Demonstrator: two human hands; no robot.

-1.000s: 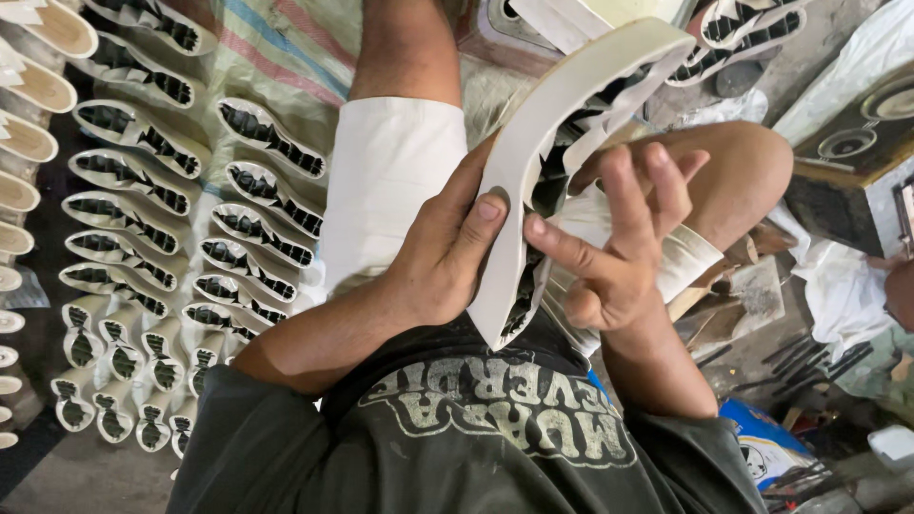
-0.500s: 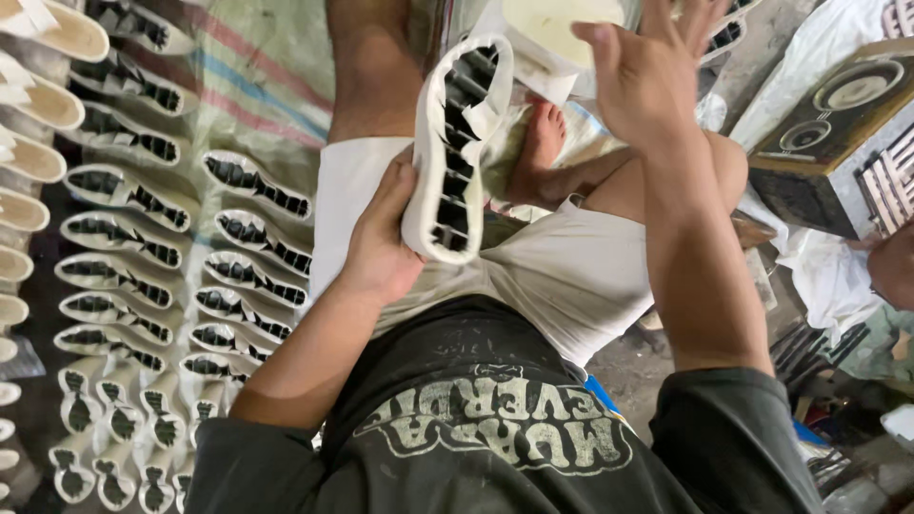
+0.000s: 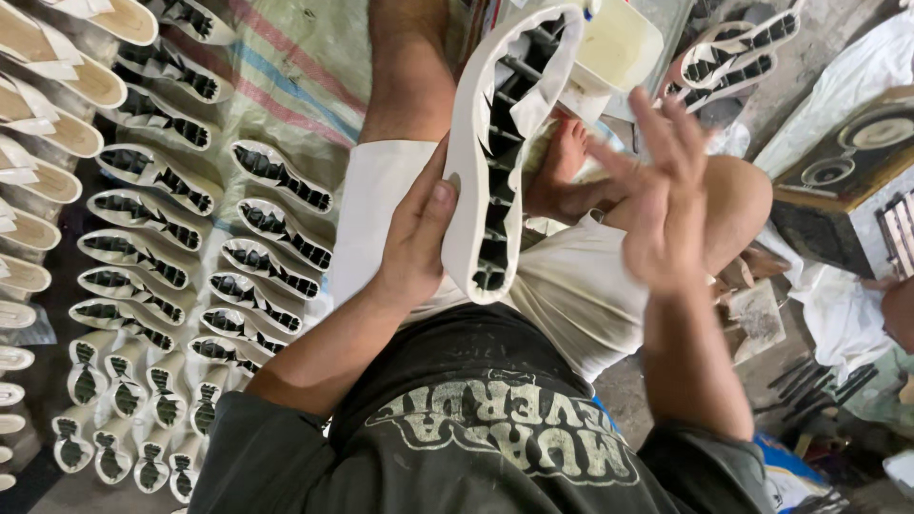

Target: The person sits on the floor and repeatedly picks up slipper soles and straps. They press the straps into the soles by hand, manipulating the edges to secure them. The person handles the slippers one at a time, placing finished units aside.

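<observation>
Left hand gripping white shoe sole, toe cropped, right hand spread, blurred

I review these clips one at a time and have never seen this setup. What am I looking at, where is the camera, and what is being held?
No machine here: a seated person works bare-handed, and the camera on their head looks down over chest and lap. The left hand grips a white shoe sole with black tread cut-outs, held on edge. The right hand is open beside it, fingers spread, holding nothing. Rows of matching soles lie on a striped woven sheet to the left. A cream container sits behind the sole.
</observation>
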